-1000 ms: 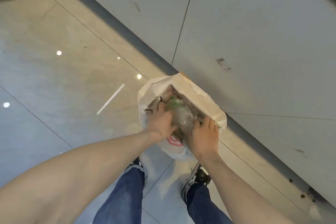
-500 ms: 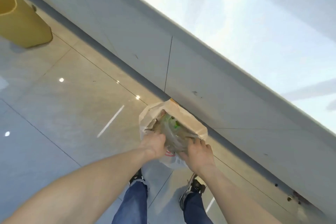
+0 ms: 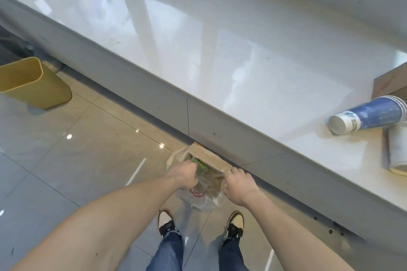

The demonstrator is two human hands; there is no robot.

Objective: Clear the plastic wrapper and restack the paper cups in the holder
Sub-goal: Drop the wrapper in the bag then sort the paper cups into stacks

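Observation:
A crumpled clear plastic wrapper (image 3: 207,180) sits in the mouth of a brown paper bag (image 3: 212,158) on the floor against the counter base. My left hand (image 3: 185,175) is a closed fist on the wrapper at the bag's left side, next to something green (image 3: 199,164) inside. My right hand (image 3: 239,185) curls around the bag's right rim. A stack of blue paper cups (image 3: 370,114) lies on its side on the white countertop (image 3: 242,55) at the far right, away from both hands.
A white plastic bag with red print (image 3: 198,197) wraps the paper bag's lower part. A white cylinder (image 3: 396,152) and a cardboard box (image 3: 389,81) lie by the cups. A yellow bin (image 3: 33,83) stands on the floor at left. My shoes are just below the bag.
My view has risen and pulled back, which brings the countertop and the cups into sight. Both hands stay at the bag; the left has closed into a fist on the wrapper.

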